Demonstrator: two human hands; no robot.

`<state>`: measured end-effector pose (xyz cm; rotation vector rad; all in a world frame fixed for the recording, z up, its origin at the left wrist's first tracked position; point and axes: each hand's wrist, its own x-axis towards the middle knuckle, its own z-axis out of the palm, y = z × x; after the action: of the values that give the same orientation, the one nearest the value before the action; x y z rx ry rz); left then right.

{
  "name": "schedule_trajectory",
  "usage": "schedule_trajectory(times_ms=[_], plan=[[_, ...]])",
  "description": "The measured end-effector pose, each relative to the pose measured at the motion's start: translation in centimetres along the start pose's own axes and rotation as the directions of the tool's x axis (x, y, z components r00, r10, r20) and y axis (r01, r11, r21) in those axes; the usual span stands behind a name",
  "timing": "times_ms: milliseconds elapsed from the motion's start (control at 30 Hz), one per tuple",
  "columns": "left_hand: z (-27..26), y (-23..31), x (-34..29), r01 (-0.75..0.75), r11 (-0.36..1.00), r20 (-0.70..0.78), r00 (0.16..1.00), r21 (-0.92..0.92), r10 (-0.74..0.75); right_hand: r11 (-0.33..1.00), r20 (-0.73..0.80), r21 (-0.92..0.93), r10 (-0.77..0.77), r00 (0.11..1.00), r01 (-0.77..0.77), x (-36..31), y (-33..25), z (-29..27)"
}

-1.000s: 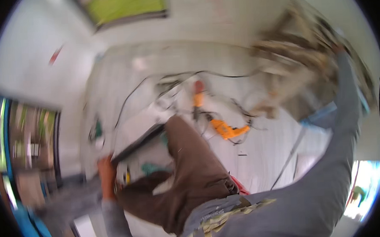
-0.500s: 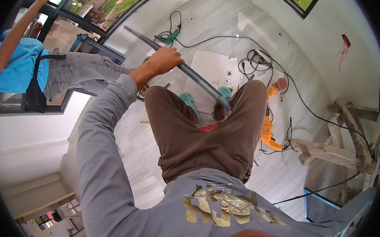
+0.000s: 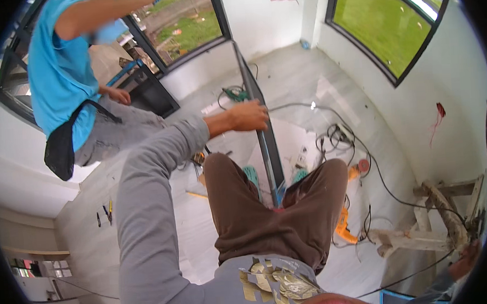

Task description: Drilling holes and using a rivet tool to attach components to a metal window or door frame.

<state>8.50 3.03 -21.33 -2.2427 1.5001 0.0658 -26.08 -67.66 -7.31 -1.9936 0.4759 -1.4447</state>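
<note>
Floor [image 3: 74,238]: pale, streaked, spreading on both sides of the bar [image 3: 271,156], which serves as reference. Window [image 3: 380,29]: dark-framed, well beyond the bar to the right, grass behind the glass. Co-worker [image 3: 65,67]: blue top, grey trousers, dark waist bag; left of the bar, well apart from it. Wearer's trousers [image 3: 259,234]: brown, a knee on either side of the bar's near end. Trestle [image 3: 421,239]: rough wood, well to the right of the bar. Bar itself: long, dark, straight, slanting away from between the knees toward the far wall. Cardboard [image 3: 295,141]: pale, on the floor, just right of the bar in view. Drill [image 3: 344,229]: orange, on the floor, right of the bar and nearer the wearer. Left hand [image 3: 248,116]: fingers closed around the bar, on its upper half. Right hand [image 3: 470,257]: far right of the bar, at the view's dim rim; cannot tell whether wide or narrow, or whether it touches anything. Grinder [image 3: 359,170]: orange, red disc, right of the bar. Pliers [image 3: 108,214]: on the floor, well left of the bar.
</note>
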Motion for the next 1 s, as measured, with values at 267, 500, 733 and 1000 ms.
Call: schedule_trajectory(times_ms=[267, 500, 733, 1000], plan=[[4.3, 5.0, 2.8, -0.125, 0.992, -0.225, 0.967, 0.001, 0.122, 0.527, 0.700, 0.381, 0.373, 0.609, -0.760, -21.4, -13.7, 21.2], [5.6, 6.5, 4.6, 0.073, 0.972, -0.200, 0.972, -0.225, -0.119, 0.290, 0.920, 0.266, 0.208, 0.332, -0.919, -29.3, -22.5, 28.0], [5.9, 13.1, -0.7, 0.355, 0.312, -0.035, 0.608, -0.881, -0.793, 0.099, 0.978, -0.075, 0.201, -0.053, -0.992, -36.5, -16.0, 29.6], [6.7, 24.0, -0.3, 0.255, 0.055, 0.016, 0.268, -0.965, -0.963, 0.224, 0.973, -0.116, 0.223, -0.065, -0.968, -42.9, -12.9, 30.5]])
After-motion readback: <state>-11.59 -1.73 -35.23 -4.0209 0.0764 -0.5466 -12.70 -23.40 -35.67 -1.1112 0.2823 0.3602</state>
